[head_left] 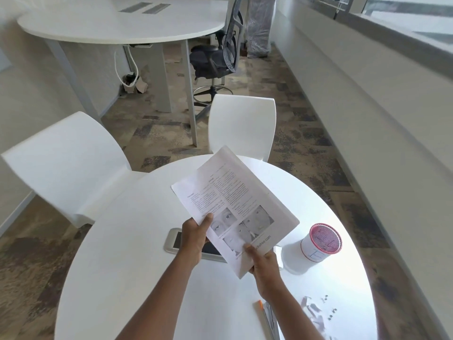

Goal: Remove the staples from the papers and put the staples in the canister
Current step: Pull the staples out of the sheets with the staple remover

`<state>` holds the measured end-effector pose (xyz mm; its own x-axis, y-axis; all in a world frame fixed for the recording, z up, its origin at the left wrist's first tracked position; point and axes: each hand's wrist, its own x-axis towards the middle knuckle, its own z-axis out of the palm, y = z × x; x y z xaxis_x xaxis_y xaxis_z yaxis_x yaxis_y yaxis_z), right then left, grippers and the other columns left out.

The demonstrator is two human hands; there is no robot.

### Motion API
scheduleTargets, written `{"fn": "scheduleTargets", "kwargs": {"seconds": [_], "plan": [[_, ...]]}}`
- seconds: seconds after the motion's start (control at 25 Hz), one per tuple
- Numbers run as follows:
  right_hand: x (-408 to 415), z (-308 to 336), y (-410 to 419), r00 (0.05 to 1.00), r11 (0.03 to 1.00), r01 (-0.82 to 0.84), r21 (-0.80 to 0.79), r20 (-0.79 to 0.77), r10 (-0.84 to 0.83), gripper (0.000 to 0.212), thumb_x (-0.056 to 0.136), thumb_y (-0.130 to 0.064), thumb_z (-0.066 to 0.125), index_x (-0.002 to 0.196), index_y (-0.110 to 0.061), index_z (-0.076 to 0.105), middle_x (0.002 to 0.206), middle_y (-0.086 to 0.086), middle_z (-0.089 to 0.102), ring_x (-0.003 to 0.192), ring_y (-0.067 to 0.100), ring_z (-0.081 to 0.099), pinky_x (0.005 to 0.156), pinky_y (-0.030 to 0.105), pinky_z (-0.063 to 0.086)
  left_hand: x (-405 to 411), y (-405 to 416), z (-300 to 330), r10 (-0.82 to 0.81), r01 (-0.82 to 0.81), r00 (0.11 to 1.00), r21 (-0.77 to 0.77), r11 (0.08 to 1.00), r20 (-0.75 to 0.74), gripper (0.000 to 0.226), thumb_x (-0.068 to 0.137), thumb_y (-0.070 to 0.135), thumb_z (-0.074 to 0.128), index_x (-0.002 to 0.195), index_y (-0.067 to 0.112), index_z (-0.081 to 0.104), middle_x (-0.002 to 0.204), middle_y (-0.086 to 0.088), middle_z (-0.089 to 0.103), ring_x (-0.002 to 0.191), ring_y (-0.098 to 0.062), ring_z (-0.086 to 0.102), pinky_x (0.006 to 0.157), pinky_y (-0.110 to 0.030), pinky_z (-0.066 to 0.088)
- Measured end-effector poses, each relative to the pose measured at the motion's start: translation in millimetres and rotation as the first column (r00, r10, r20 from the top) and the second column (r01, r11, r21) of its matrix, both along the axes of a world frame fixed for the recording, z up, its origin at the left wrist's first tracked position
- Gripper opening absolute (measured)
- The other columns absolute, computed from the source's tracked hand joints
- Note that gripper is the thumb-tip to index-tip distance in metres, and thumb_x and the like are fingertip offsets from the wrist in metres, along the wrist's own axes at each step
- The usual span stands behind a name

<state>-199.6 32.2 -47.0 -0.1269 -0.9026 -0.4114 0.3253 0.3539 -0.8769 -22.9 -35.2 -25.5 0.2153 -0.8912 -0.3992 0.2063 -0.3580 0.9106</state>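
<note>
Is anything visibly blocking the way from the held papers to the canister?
Nothing visible does. Both the left hand and right hand hold the papers above the table; the canister stands open-topped to their right, bare tabletop between.

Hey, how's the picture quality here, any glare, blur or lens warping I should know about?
Head view: strong window glare washes out the table near the canister; wide-angle warping bends the window ledge and table rim; small print on the papers held by the left hand and right hand is too soft to read.
</note>
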Motion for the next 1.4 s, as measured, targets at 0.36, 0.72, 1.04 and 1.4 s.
{"fn": "scheduleTargets", "kwargs": {"seconds": [0.36,0.72,1.04,1.4], "plan": [[-19.1,12.3,-8.0,0.999,0.999,-0.029,-0.043,0.035,0.030,0.036,0.084,-0.021,0.071,0.114,-0.002,0.066,0.087,0.014,0.074,0.075,0.025,0.070,0.067,0.041,0.060,20.6,-10.7,12.5,-0.030,0.034,0.996,-0.044,0.998,0.086,0.012,0.091,0.021,0.070,0.102,0.018,0.073,0.099,-0.002,0.078,0.093,-0.026,0.073,0.083,-0.044,0.060],[-89.4,52.4,-63.9,0.934,0.949,-0.316,0.020,-0.171,0.314,0.039,0.089,-0.038,0.066,0.114,-0.009,0.069,0.100,0.012,0.074,0.083,0.026,0.067,0.075,0.036,0.054,35.8,-9.4,18.3,-0.402,0.403,0.905,0.028,0.915,0.140,0.021,0.093,0.024,0.069,0.114,0.020,0.070,0.106,0.005,0.075,0.096,-0.013,0.070,0.072,-0.022,0.055],[-90.7,59.6,-79.0,0.924,0.957,-0.287,-0.049,-0.277,0.263,0.041,0.076,-0.030,0.079,0.109,-0.008,0.071,0.102,0.014,0.077,0.089,0.032,0.075,0.078,0.042,0.061,14.1,-16.8,14.6,-0.532,0.532,0.840,0.028,0.846,0.110,0.027,0.087,0.029,0.075,0.112,0.021,0.073,0.116,0.000,0.074,0.112,-0.021,0.069,0.103,-0.042,0.051],[-102.2,58.3,-86.0,0.915,0.960,-0.269,-0.082,-0.334,0.228,0.027,0.085,-0.015,0.076,0.108,-0.003,0.071,0.098,0.014,0.077,0.084,0.030,0.075,0.074,0.042,0.063,-3.7,2.8,19.6,-0.388,0.384,0.921,0.086,0.919,0.032,0.040,0.093,0.052,0.056,0.102,0.017,0.073,0.097,-0.004,0.075,0.085,-0.022,0.069,0.071,-0.032,0.055]]}}
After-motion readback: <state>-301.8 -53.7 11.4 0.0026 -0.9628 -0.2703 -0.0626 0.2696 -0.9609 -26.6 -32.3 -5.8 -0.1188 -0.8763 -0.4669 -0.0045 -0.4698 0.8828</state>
